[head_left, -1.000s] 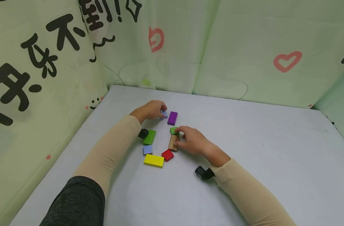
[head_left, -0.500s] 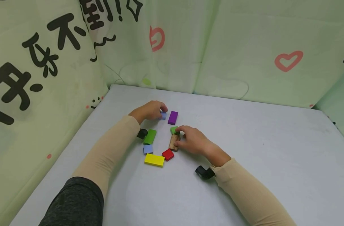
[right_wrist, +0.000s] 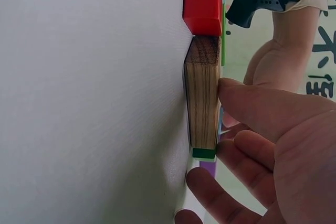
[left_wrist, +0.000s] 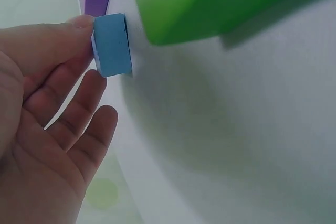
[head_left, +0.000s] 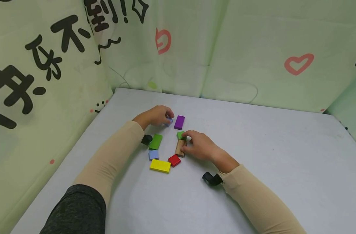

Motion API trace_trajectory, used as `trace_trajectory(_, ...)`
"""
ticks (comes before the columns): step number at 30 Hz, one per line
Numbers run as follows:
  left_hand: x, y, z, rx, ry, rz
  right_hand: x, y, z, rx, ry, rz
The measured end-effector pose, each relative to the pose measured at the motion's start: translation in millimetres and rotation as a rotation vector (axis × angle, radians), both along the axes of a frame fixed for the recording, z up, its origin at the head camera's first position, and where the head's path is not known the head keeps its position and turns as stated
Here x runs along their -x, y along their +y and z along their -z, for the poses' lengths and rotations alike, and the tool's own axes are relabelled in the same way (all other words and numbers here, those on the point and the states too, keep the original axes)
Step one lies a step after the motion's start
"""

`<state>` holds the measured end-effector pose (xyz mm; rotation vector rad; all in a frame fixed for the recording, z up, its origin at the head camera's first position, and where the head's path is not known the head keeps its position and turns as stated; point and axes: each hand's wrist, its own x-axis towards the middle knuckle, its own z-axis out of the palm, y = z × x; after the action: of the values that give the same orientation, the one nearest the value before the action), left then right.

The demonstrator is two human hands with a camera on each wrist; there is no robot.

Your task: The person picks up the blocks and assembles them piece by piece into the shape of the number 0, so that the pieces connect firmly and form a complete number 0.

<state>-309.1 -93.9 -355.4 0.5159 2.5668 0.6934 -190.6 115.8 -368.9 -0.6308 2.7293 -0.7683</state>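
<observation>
At the far end of a loose ring of blocks, my left hand (head_left: 154, 115) pinches a small light blue block (left_wrist: 113, 45) by one end, between thumb and fingers. A purple block (head_left: 179, 122) lies just right of it. My right hand (head_left: 202, 145) rests at the ring's right side with loosely bent fingers. Its thumb touches the wooden block (right_wrist: 203, 103), and its index fingertip is at the small green block (head_left: 180, 135) lying against that block's far end. In the right wrist view, the remaining fingers are spread and hold nothing.
A red block (head_left: 174, 160) and a yellow block (head_left: 160, 166) form the near side. On the left lie another light blue block (head_left: 153, 154) and a longer green block (head_left: 155, 142), close to the left wrist camera (head_left: 147, 139). Printed curtains (head_left: 242, 52) enclose the white table (head_left: 283, 156).
The light blue block in my left hand has turned and shifted slightly toward me, the hand moving a little with it. My right hand and the other blocks stay in place.
</observation>
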Motion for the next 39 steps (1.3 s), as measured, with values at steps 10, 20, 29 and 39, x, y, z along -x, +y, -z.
trace_trajectory(10,-1.4,-0.5,0.2,-0.002,0.008,-0.047,-0.6,-0.6,2.0,0.002,-0.007,0.009)
trace_trajectory(20,-0.4,-2.9,1.8,-0.024,-0.012,-0.048,0.9,-0.8,2.1,-0.005,0.002,0.004)
trace_trajectory(29,2.7,-5.5,6.2,-0.033,-0.025,-0.07,0.7,-1.0,2.4,0.004,-0.01,0.011)
trace_trajectory(39,-0.2,-8.3,3.0,-0.007,-0.042,-0.062,0.5,-0.6,2.8,0.006,-0.002,0.005)
